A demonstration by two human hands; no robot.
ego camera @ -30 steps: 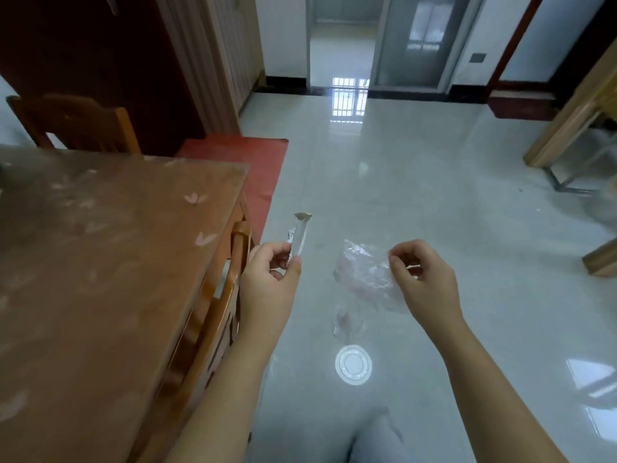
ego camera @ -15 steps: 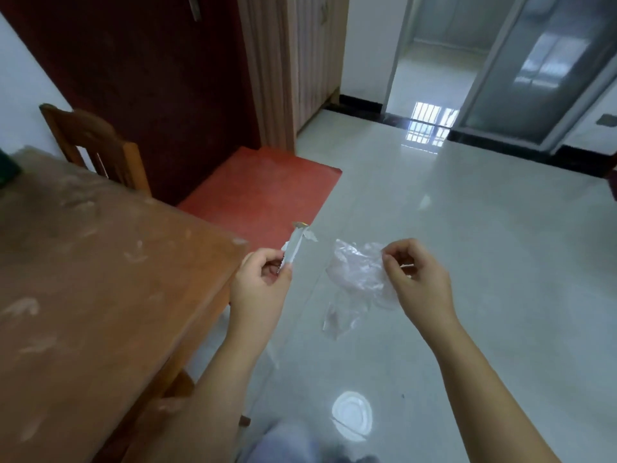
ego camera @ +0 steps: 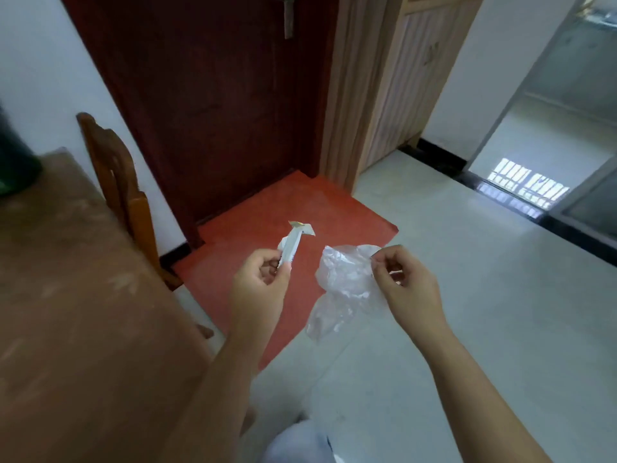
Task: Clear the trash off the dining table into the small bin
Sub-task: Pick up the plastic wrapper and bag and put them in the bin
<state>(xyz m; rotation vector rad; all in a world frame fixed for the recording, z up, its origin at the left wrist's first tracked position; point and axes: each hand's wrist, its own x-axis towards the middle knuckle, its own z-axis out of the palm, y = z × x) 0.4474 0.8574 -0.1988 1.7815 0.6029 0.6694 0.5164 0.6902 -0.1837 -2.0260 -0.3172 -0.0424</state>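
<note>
- A narrow wrapper is pinched upright between the thumb and curled fingers of the left hand.
- A crumpled clear plastic bag is pinched in the curled fingers of the right hand and hangs below it.
- Both pieces are held in the air over the red mat, right of the tabletop.

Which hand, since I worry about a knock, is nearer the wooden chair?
Left. The left hand, pinching a wrapper, is to the right of the wooden chair; the right hand, holding clear plastic, is farther right.
</note>
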